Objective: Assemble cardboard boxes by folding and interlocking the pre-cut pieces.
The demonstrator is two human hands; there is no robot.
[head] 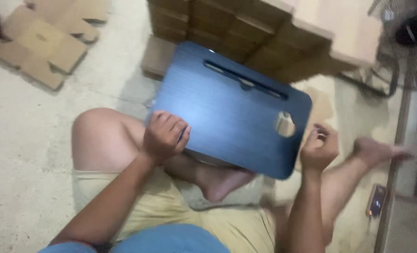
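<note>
Blue shirt (171,241), pale yellow shorts (161,206), bare forearms and bare feet.

One head camera looks steeply down from close above at the sitter's lap and legs on the floor (25,154). The frame is tilted and motion-blurred; stacked cardboard (236,28) fills the top edge, a fan (407,33) the right corner.

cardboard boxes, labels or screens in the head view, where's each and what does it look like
Flattened cardboard pieces: top left on the floor, tan, notched flaps.
Stacked brown cartons: top centre, behind the dark blue board.
Small device: floor at lower right, dark, slim rectangle, screen faintly lit.
No labels can be made out.
</note>
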